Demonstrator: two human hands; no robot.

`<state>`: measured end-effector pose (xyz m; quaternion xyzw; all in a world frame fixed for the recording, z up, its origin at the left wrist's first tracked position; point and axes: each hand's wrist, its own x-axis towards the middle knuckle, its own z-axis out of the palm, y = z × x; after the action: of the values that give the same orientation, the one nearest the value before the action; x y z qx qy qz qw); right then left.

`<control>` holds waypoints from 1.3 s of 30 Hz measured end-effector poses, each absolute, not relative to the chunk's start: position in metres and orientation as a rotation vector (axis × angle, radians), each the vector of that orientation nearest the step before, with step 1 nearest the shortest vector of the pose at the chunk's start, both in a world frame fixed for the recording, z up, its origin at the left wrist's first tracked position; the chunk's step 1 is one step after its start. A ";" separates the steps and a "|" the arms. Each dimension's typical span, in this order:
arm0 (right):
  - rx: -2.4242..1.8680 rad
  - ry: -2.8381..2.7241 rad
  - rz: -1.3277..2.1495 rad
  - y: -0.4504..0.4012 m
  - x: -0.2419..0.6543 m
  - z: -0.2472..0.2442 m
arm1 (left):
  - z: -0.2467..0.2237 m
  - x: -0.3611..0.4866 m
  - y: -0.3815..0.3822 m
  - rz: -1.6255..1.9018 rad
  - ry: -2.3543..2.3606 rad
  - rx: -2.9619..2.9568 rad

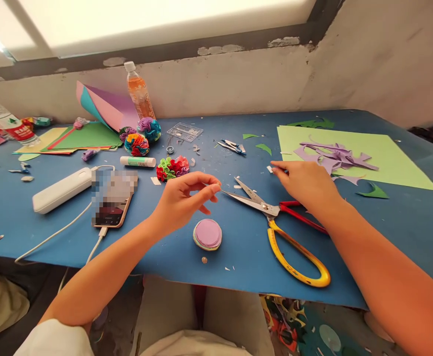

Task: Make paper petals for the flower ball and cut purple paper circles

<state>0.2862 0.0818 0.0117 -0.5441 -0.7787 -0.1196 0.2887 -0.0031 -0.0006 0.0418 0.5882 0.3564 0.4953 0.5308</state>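
My left hand [187, 200] hovers above the table with thumb and index fingertip pinched together; anything between them is too small to make out. Just right of those fingertips are the tips of open scissors [253, 200], which have one red and one yellow handle and lie flat. Below the hand sits a small stack of round paper discs [208, 234], pale purple on top. My right hand [307, 185] is over the far side of the scissors, fingers closed. A tiny white scrap [270, 169] shows at its fingertips; whether it is held I cannot tell.
Purple offcuts [337, 157] lie on a light green sheet [398, 158] at right. Ruffled paper flowers [172, 168], a glue stick [138, 161], a compass [232, 147] and an orange drink bottle [140, 91] stand farther back. A phone [112, 212] and white power bank [63, 190] with cables are left.
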 end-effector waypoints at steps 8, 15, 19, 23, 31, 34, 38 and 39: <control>-1.117 -2.141 0.045 0.041 0.232 0.030 | 0.038 -0.002 0.003 0.983 0.907 1.527; -0.631 -2.130 0.286 0.005 0.204 0.025 | 0.035 0.003 -0.002 0.708 0.893 1.578; -0.586 -2.218 0.180 0.005 0.209 0.028 | 0.036 0.002 -0.003 0.700 0.911 1.572; -0.586 -2.218 0.083 0.006 0.208 0.029 | 0.037 0.003 -0.005 0.692 0.887 1.487; -0.686 -2.226 -0.052 0.010 0.211 0.037 | 0.035 0.002 0.001 0.804 1.023 1.548; -0.838 -2.034 -0.111 0.012 0.223 0.058 | 0.039 0.004 -0.002 0.893 1.174 1.815; -0.985 -1.828 -0.034 0.007 0.246 0.088 | 0.048 0.026 -0.034 0.574 1.026 2.411; -1.018 -1.780 -0.009 0.004 0.252 0.092 | 0.050 0.034 -0.045 0.439 0.935 2.565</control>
<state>0.2519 0.0040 0.0920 -0.4245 -0.7420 -0.0037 0.5189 0.0343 -0.0445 0.0496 0.9111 0.3324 0.1559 0.1872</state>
